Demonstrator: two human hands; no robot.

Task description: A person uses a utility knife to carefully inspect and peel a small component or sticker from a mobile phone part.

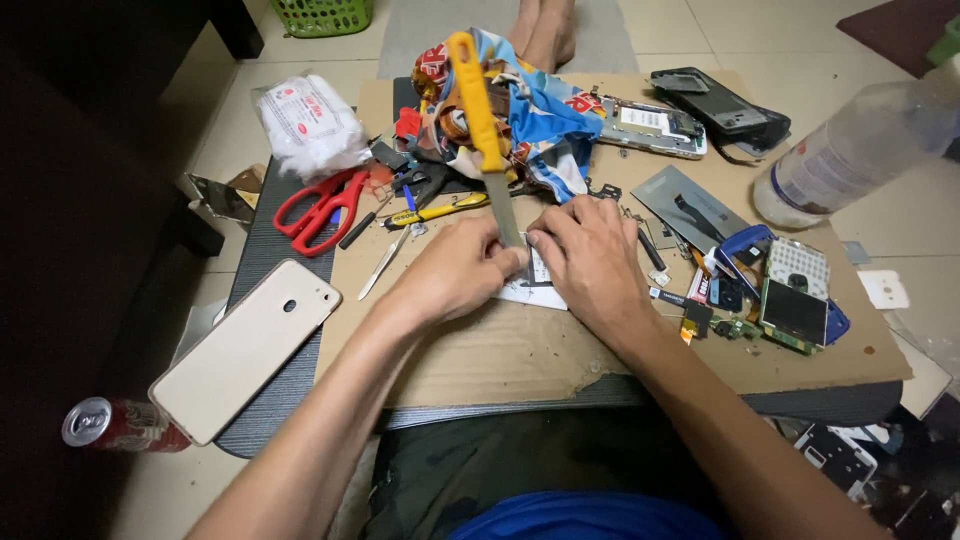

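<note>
Both hands hold the yellow-handled knife [487, 130] upright, blade tip down on cardboard [480, 350].

The single head-worn camera looks steeply down and forward from close above the cardboard sheet [520, 350], across both forearms toward the floor.

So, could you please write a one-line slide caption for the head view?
Left hand holds a yellow-handled knife upright, right hand pressing a small white piece onto cardboard.
</note>
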